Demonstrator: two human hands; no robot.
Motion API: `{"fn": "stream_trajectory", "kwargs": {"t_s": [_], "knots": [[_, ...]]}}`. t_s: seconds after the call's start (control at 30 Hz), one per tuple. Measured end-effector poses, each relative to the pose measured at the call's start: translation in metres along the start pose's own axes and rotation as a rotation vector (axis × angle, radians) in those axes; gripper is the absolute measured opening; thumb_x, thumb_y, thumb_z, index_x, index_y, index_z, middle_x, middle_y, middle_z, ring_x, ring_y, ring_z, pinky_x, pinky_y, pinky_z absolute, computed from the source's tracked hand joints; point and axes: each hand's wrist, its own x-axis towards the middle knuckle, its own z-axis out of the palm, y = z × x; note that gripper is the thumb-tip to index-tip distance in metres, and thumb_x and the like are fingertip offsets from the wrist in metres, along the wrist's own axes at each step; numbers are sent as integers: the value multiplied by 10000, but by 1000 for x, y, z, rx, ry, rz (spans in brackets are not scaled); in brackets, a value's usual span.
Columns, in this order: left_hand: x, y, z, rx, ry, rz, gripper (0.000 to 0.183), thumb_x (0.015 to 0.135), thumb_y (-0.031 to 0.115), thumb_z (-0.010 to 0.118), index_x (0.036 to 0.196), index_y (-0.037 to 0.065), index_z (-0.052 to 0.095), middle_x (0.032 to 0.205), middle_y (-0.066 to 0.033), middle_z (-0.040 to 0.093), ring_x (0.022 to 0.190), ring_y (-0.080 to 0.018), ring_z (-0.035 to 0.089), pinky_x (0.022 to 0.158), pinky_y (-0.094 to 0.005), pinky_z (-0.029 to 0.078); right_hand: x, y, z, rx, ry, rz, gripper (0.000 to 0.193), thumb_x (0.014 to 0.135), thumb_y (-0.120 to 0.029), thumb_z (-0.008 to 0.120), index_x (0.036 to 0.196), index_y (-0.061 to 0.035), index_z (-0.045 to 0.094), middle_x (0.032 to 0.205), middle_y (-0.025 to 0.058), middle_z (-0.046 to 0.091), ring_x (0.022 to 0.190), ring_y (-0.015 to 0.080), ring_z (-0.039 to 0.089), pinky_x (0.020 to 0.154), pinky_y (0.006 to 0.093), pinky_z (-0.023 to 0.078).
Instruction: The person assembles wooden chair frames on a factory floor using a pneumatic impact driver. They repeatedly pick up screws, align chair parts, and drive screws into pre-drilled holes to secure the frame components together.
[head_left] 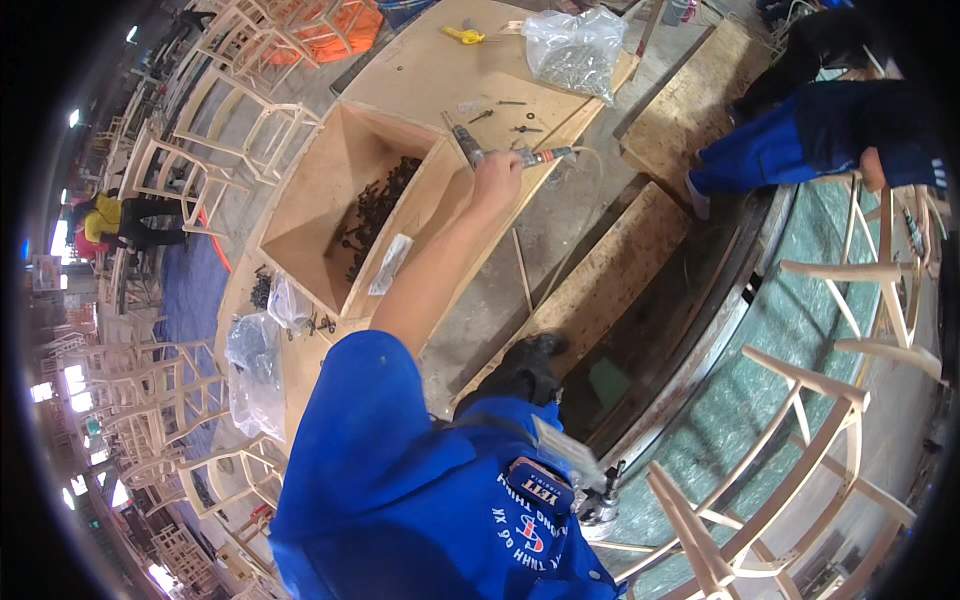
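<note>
Reaching across the wooden bench, my left hand [497,180] is closed around a pneumatic screwdriver [468,146] with a grey body and orange bands. Its bit points away to the far left, and a pale hose trails from its rear end past the bench edge. An open wooden box [300,230] stands left of my forearm, holding a heap of dark screws or bolts [375,215]. Small dark hardware [525,128] lies scattered near the tool. My right hand is out of sight; close to my chest shows a shiny metal tool part [600,510], and what supports it is hidden.
Clear bags [572,52] of hardware and a yellow tool [464,36] lie on the bench. Wooden chair frames [780,470] stand on a green surface [690,450] at right. A co-worker in blue [770,145] is at the far right. Wooden platforms [620,265] lie between.
</note>
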Motion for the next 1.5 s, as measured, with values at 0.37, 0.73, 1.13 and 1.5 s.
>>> {"fn": "stream_trajectory", "kwargs": {"t_s": [0.37, 0.73, 1.13, 1.5], "knots": [[140, -77, 78, 274, -125, 62, 185, 744, 103, 619, 922, 86, 666, 902, -186, 627, 916, -356, 578, 836, -402, 448, 0, -27, 17, -22, -37, -10, 249, 785, -212, 653, 757, 0, 525, 573, 56, 539, 433, 158, 517, 412, 289, 443], [126, -53, 24, -67, -227, -427, 218, 691, 69, 642, 850, -77, 611, 792, -190, 636, 738, -242, 637, 627, -357, 502, -15, 14, 35, -32, 128, -43, 318, 792, -277, 651, 694, -25, 485, 552, 34, 488, 420, 125, 437, 381, 288, 337], [80, -86, -202, 95, 415, -476, 184, 741, 143, 600, 880, 41, 662, 805, -176, 643, 678, -261, 631, 656, -364, 503, 67, -11, 12, -390, -95, -111, 341, 801, -275, 627, 633, -29, 462, 534, 26, 464, 429, 110, 415, 382, 290, 304], [80, -224, -86, 443, -324, -358, 280, 748, 288, 591, 977, 156, 683, 1004, -149, 638, 957, -313, 609, 860, -387, 476, 62, 20, -18, -403, -57, -91, 372, 809, -274, 605, 577, -33, 441, 517, 18, 442, 438, 97, 396, 384, 292, 273]]}}
